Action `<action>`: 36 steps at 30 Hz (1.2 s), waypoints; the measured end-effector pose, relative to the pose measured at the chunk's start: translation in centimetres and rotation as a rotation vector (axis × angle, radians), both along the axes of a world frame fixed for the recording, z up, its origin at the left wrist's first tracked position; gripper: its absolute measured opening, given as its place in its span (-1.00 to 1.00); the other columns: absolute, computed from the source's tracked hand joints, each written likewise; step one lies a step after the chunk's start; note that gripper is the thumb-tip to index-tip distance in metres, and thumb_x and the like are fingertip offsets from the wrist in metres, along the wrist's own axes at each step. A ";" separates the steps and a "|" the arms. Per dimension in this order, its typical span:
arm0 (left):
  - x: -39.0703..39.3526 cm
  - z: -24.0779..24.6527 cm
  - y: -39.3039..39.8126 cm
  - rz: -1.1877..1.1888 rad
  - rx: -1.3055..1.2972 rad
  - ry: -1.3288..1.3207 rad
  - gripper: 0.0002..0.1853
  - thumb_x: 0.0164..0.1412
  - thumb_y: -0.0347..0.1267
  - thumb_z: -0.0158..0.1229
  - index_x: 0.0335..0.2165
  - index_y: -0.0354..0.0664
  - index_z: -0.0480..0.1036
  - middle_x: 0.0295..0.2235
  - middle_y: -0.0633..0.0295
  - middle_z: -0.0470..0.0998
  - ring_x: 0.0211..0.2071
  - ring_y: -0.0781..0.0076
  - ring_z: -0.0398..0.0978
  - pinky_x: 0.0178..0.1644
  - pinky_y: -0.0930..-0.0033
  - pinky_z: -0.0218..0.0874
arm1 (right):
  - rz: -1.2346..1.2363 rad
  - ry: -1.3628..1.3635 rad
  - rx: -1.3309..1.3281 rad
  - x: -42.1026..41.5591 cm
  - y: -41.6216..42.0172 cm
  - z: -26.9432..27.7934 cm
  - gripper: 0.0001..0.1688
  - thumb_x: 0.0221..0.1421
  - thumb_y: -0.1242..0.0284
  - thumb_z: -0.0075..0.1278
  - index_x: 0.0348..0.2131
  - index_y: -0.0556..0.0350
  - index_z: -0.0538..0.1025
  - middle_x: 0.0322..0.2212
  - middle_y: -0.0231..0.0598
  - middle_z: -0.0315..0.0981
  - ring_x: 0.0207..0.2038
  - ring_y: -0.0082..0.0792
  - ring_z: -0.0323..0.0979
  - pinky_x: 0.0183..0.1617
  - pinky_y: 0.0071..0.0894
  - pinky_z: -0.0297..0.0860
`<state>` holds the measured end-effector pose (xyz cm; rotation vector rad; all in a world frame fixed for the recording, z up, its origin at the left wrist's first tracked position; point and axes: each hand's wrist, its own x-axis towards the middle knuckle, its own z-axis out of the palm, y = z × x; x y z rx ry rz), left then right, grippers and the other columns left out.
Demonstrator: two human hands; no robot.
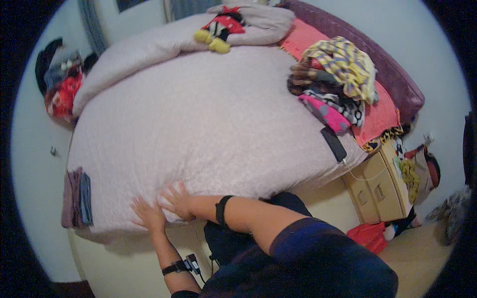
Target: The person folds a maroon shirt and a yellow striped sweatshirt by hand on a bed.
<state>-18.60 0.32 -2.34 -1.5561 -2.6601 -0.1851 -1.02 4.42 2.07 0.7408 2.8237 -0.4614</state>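
Observation:
A pale pink plush bedspread [179, 115] covers the bed in front of me. Both my hands rest on it near the close edge, side by side. The fingers of my left hand [149, 218] are spread on the cloth, with nothing held. Just to its right, my right hand [179, 203] presses on the same cloth with its fingers apart. Light creases run in the bedspread around the fingertips. Left of my hands, folded garments [76, 197] in mauve and blue lie at the bed's corner.
A clothes pile [339, 78] sits on a coral pillow [380, 115] by the purple headboard [372, 44]. A phone [333, 144] trails a white cable towards the wooden nightstand [376, 190]. Beyond are a rolled quilt [141, 52] and a plush doll [223, 28]. Red cloth [369, 236] lies on the floor.

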 end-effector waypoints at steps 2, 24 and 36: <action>-0.2 -2.5 -2.0 -0.054 -0.007 -0.052 -0.22 0.27 -0.02 -0.07 0.30 -0.14 -0.08 0.36 0.12 -0.21 0.37 0.06 -0.36 0.22 -0.54 -0.52 | 0.029 0.010 -0.002 1.4 -2.0 -0.1 0.15 -0.06 0.21 0.14 0.35 -0.18 -0.16 0.35 0.07 -0.59 0.35 0.32 -0.57 0.17 0.72 -0.36; 6.5 3.5 1.5 -0.308 -0.109 -0.306 0.11 -0.14 0.05 0.36 0.19 -0.44 0.07 0.22 -0.28 0.07 0.29 -0.14 -0.06 0.32 -0.07 -0.16 | -0.114 0.067 -0.166 31.3 -4.3 -0.1 -0.61 -0.01 0.33 0.07 -0.14 0.05 0.51 -0.14 -0.03 0.46 -0.08 0.05 0.41 -0.03 -0.07 0.35; 16.8 3.7 3.3 -0.298 -0.644 -0.124 0.68 -0.58 0.35 0.41 0.31 -0.03 -0.49 0.31 -0.10 -0.63 0.32 -0.15 -0.69 0.14 -0.69 -0.45 | -0.906 0.609 0.339 45.1 2.4 8.4 -0.59 -0.01 0.30 0.12 -0.13 0.00 0.50 -0.12 -0.09 0.42 -0.04 -0.02 0.39 -0.01 -0.08 0.34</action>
